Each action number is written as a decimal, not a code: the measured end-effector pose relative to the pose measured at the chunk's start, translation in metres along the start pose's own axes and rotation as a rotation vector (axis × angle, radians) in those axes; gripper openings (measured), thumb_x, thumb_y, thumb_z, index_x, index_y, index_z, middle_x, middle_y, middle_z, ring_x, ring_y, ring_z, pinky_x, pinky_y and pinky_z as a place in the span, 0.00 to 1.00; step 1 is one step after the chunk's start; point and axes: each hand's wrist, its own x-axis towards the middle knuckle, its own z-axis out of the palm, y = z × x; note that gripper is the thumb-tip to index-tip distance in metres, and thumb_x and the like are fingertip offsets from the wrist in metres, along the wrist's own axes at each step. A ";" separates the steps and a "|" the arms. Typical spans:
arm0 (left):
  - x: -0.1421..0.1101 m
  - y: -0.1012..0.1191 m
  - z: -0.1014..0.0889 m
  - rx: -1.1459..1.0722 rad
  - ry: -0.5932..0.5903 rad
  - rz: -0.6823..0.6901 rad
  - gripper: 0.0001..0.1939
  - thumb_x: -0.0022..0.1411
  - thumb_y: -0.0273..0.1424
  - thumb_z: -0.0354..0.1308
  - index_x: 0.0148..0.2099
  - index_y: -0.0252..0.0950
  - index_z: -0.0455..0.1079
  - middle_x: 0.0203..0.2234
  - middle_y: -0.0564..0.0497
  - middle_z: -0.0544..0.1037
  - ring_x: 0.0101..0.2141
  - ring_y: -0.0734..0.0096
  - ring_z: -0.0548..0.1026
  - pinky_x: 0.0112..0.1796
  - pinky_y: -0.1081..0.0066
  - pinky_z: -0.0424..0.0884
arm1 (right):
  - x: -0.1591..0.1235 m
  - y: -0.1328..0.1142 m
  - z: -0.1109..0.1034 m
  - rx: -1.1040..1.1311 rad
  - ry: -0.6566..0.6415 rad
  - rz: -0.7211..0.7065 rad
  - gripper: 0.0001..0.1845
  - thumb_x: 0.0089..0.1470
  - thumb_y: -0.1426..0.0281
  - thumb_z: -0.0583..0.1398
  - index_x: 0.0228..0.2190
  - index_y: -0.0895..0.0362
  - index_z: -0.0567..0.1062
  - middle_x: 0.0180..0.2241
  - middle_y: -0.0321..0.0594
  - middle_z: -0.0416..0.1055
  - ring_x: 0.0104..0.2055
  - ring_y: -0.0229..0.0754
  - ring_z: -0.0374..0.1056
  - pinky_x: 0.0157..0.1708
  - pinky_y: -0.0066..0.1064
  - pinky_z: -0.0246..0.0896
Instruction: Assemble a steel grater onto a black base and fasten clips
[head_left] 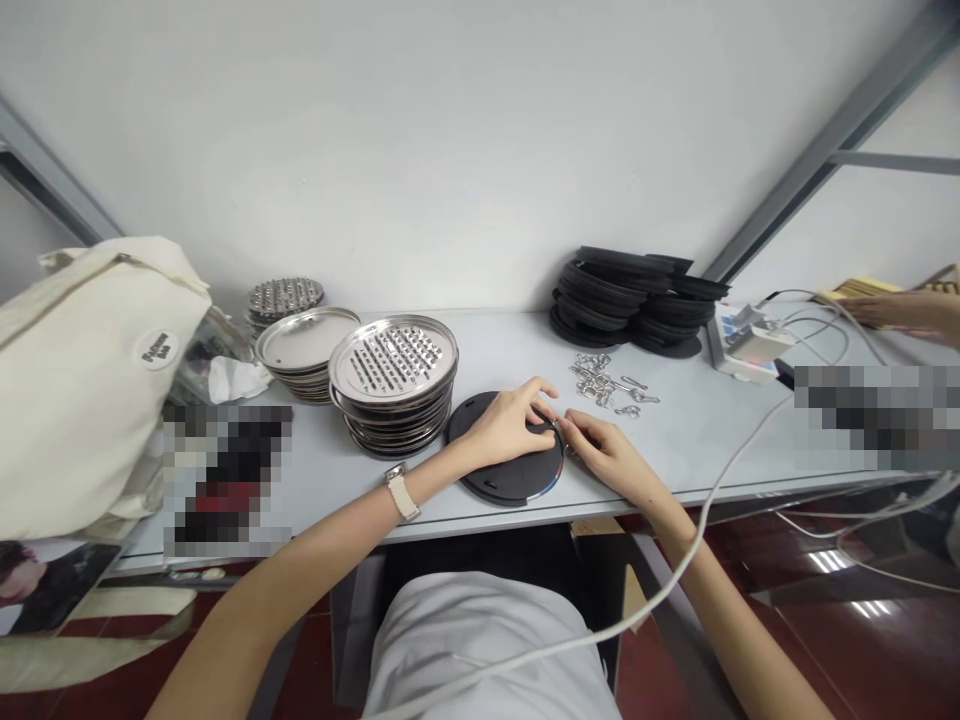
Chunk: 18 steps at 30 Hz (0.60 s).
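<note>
A round black plastic disc (510,482) with small slots lies flat near the table's front edge; a strip of its right rim shines. My left hand (510,425) rests across the disc, its fingers bent and gripping at the right rim. Beside that rim, my right hand (611,460) pinches a small metal clip, mostly hidden by the fingertips. Both hands' fingertips nearly meet there. Loose metal clips (596,382) lie in a heap behind my right hand. Left of the disc stands a stack of round metal graters (397,365).
More round metal pieces (307,338) are stacked at the back left, near a cream bag (97,370). Black discs (611,295) form piles against the wall. A power strip (742,350) sits at right; a white cable (705,520) crosses over my right forearm. Another person's hand (892,312) is far right.
</note>
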 end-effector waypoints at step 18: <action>0.001 0.000 0.002 0.045 -0.015 0.044 0.21 0.50 0.26 0.60 0.48 0.38 0.64 0.40 0.50 0.75 0.33 0.75 0.73 0.36 0.74 0.69 | 0.001 -0.003 0.001 -0.015 -0.016 -0.012 0.20 0.64 0.58 0.48 0.24 0.55 0.59 0.21 0.31 0.54 0.24 0.36 0.52 0.25 0.29 0.49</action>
